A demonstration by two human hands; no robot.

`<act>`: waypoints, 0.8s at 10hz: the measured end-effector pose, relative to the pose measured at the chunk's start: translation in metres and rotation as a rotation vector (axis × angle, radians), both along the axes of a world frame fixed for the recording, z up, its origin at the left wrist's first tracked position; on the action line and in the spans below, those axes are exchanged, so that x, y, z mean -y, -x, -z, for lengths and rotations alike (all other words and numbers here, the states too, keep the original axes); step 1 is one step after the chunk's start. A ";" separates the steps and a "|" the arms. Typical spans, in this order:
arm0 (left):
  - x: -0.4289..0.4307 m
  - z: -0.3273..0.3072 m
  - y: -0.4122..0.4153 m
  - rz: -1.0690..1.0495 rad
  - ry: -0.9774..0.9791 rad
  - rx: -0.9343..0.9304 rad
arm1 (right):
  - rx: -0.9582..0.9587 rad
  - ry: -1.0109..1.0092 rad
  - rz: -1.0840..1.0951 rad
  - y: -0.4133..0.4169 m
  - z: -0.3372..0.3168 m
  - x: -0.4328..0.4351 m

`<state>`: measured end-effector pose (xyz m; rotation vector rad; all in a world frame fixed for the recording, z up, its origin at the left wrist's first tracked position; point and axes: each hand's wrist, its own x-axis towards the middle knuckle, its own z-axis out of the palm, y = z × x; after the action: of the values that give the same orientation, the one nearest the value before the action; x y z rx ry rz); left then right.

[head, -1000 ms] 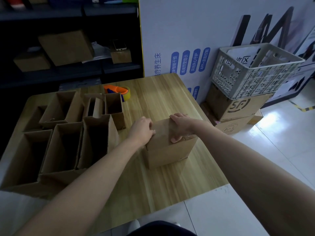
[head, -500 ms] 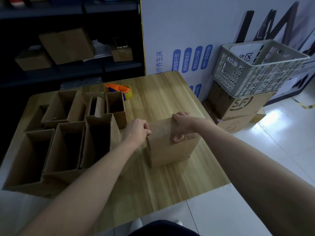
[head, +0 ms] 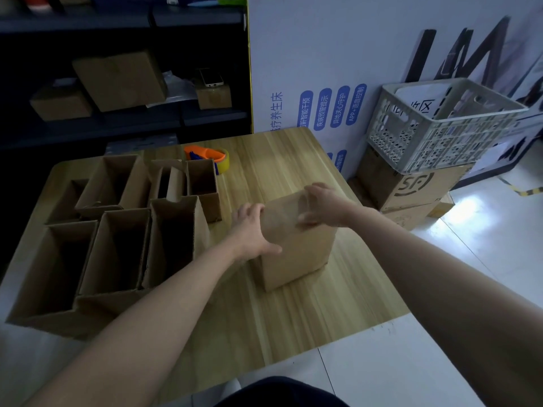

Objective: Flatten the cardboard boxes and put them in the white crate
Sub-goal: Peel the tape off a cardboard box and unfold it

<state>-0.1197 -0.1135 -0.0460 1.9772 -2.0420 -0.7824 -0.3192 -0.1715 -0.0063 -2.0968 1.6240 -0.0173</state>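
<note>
Brown cardboard boxes (head: pixel 117 248), light wood-grain table (head: pixel 282 171), orange tape dispenser (head: pixel 205 154), white lattice crate (head: pixel 435 127)

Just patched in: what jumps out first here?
Both hands hold a closed cardboard box mid-table, left hand at its side, right hand on top. Many open boxes crowd the left of the table; the white crate sits on stacked cartons at right.
</note>
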 end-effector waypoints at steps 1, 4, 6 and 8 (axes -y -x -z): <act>0.011 -0.006 -0.018 -0.196 -0.100 -0.259 | 0.257 0.067 0.188 0.014 -0.002 0.001; 0.014 -0.012 -0.042 -0.392 -0.334 -0.914 | 0.277 -0.127 0.390 0.039 0.003 0.005; 0.011 -0.009 -0.028 -0.329 -0.155 -0.418 | 0.388 -0.248 0.513 0.019 -0.007 0.009; -0.006 -0.023 -0.003 0.112 -0.127 -0.345 | 0.551 -0.333 0.779 0.004 -0.016 0.009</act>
<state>-0.1169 -0.1076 -0.0233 1.6542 -1.9491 -1.2098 -0.3229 -0.1808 0.0098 -0.9943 1.8057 -0.4949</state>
